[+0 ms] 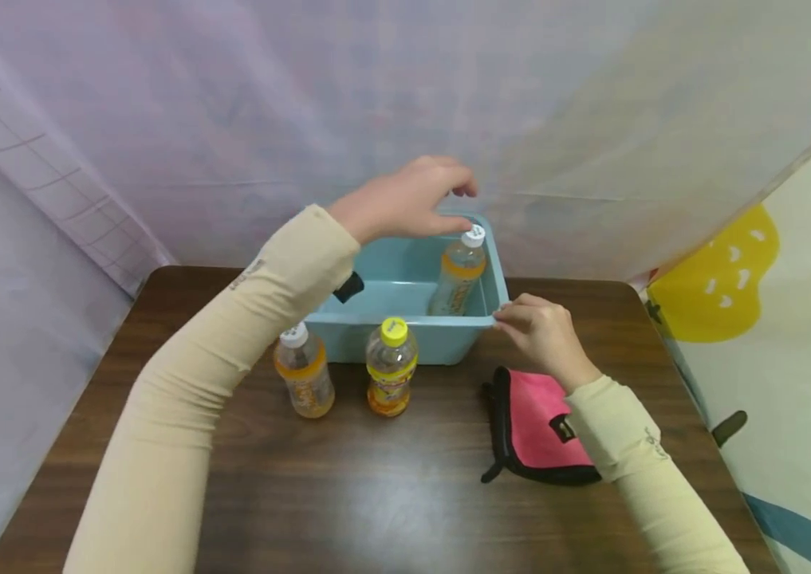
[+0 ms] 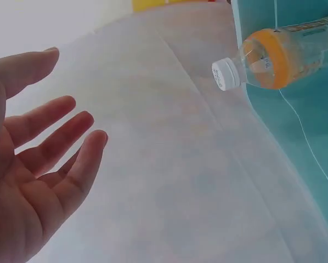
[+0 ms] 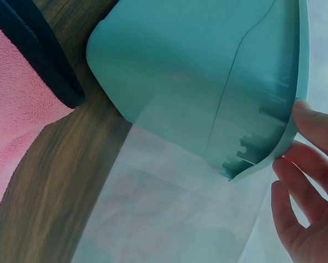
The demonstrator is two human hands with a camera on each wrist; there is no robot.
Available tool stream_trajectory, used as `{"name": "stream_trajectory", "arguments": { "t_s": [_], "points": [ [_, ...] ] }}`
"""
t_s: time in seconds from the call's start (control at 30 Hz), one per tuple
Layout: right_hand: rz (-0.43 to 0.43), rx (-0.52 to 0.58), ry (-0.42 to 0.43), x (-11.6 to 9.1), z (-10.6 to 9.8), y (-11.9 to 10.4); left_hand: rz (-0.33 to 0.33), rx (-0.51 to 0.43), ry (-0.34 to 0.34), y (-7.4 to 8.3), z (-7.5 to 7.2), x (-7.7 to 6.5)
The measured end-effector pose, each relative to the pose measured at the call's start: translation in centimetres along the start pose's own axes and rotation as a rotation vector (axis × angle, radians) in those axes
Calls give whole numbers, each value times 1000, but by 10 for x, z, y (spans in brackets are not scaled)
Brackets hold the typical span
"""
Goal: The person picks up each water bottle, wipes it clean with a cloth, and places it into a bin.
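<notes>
My left hand (image 1: 427, 195) hovers over the light-blue plastic bin (image 1: 441, 343), its fingers loosely bent and holding nothing. Inside the bin's right end stands a clear bottle (image 1: 458, 279) with a white cap and an orange band. In the left wrist view the fingers are apart from that bottle's cap (image 2: 226, 74). At the bin's front right corner, my right hand (image 1: 545, 331) pinches the rim (image 3: 290, 131) between thumb and fingers. In front of the bin stand a second white-capped bottle (image 1: 305, 375), partly behind the left sleeve, and a yellow-capped bottle (image 1: 391, 375).
A pink cloth item (image 1: 541, 418) with black edging lies under the right forearm, partly covered by the sleeve. The dark wooden table (image 1: 391, 494) ends at a pale curtain (image 1: 269, 104) behind the bin. A yellow shape (image 1: 717, 279) shows on the right side.
</notes>
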State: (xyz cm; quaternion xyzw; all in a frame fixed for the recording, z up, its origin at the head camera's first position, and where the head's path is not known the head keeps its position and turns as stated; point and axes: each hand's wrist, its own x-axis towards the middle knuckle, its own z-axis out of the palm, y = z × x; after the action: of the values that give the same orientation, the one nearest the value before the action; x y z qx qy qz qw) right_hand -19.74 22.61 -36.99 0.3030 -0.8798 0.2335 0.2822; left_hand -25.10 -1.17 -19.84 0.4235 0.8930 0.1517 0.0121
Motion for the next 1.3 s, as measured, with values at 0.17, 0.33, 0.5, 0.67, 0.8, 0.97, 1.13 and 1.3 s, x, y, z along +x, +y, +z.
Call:
{"name": "stream_trajectory", "arguments": {
  "t_s": [0.17, 0.33, 0.5, 0.67, 0.8, 0.97, 1.13, 1.3],
  "points": [
    [11, -2, -8, 0, 0, 2, 36, 8, 38, -2, 5, -43],
    [15, -12, -8, -2, -2, 4, 35, 17, 17, -11, 21, -73],
    [12, -6, -1, -4, -6, 6, 63, -24, 15, -20, 40, -87],
    [14, -5, -8, -6, -9, 7, 97, -50, 3, -22, 62, -93],
    [24, -9, -15, -7, -9, 7, 108, -49, -15, -20, 77, -95],
    [29, -12, -15, -9, -9, 7, 141, -63, -38, -18, 88, -94],
    [26, -5, -10, -8, -9, 7, 195, -91, -2, -20, 94, -92],
    [29, 0, -13, -8, -9, 5, 195, -102, 15, -21, 98, -92]
  ]
}}
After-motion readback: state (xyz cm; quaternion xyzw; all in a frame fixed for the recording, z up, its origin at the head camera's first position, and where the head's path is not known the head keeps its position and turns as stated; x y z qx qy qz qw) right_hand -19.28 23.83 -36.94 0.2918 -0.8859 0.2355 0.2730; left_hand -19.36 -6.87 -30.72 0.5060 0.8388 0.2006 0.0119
